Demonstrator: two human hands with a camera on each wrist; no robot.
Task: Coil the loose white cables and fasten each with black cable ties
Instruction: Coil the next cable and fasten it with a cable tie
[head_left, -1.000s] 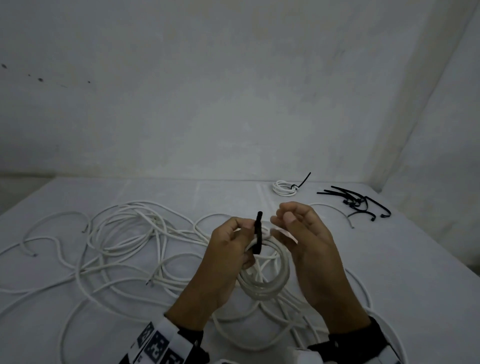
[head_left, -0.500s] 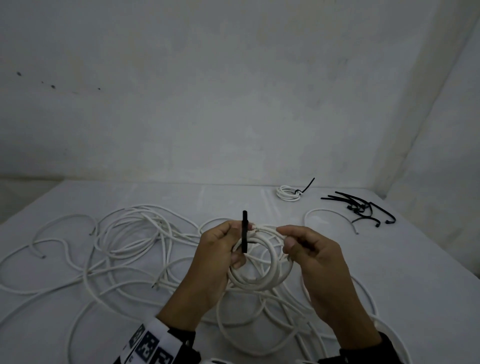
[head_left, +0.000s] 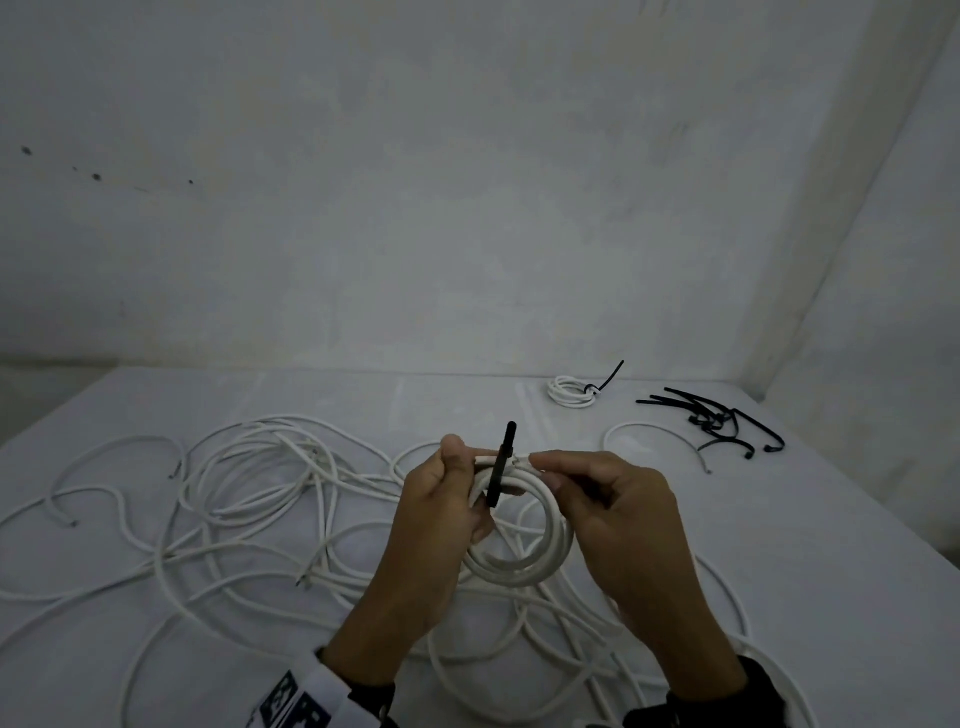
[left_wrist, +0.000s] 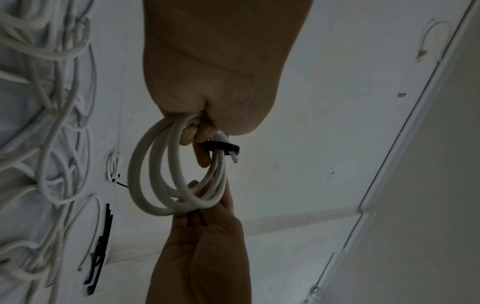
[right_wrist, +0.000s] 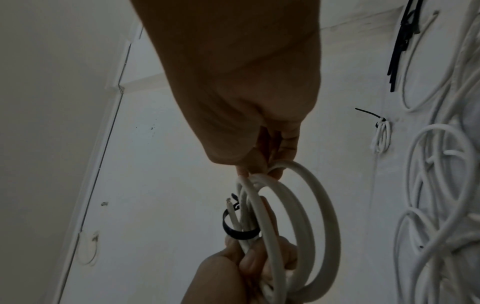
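Observation:
I hold a small coil of white cable above the table between both hands. My left hand grips the coil's upper left, where a black cable tie loops round the strands and its tail stands upright. My right hand pinches the coil's upper right. In the left wrist view the tie crosses the coil near a cut cable end. The right wrist view shows the tie as a loose loop round the coil strands, just above the left hand.
A tangle of loose white cables covers the table's left and middle, under my hands. A finished tied coil lies at the back. To its right lies a pile of black cable ties and a short cable arc. Walls close off the back and right.
My right hand, raised beside the tie a second ago, has come down and taken hold of the coil's upper right. The left hand keeps its hold on coil and tie.

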